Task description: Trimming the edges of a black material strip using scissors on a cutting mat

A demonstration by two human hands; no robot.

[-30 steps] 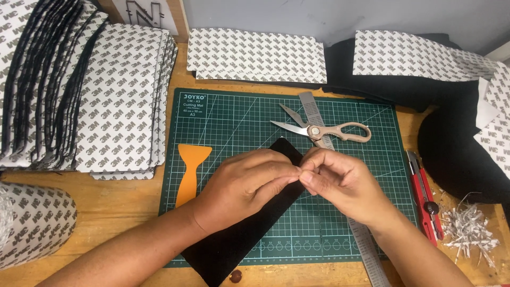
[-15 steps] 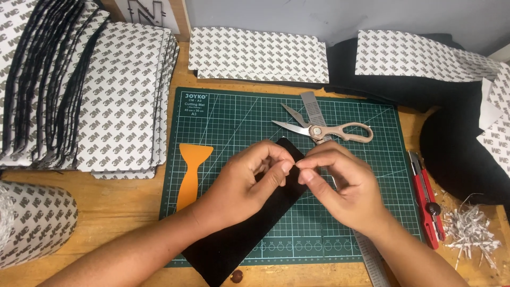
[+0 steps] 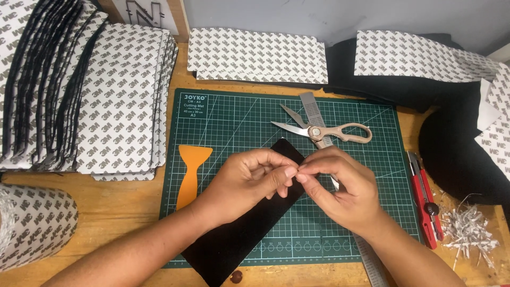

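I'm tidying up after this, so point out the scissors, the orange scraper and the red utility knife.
scissors [image 3: 316, 131]: head view, on the pivot.
orange scraper [image 3: 189, 178]: head view, mid-blade.
red utility knife [image 3: 425, 196]: head view, middle of the body.

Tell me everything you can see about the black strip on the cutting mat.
The black strip is a long, flat, matte rectangle, felt-like or foam-like. It lies diagonally on the green cutting mat, its lower end overhanging the mat's near edge. The left hand and right hand meet over its upper end, fingertips pinched near its corner.

Worn wooden workbench [image 3: 122, 204] under even light, pale grey wall [image 3: 329, 21] along its far edge.
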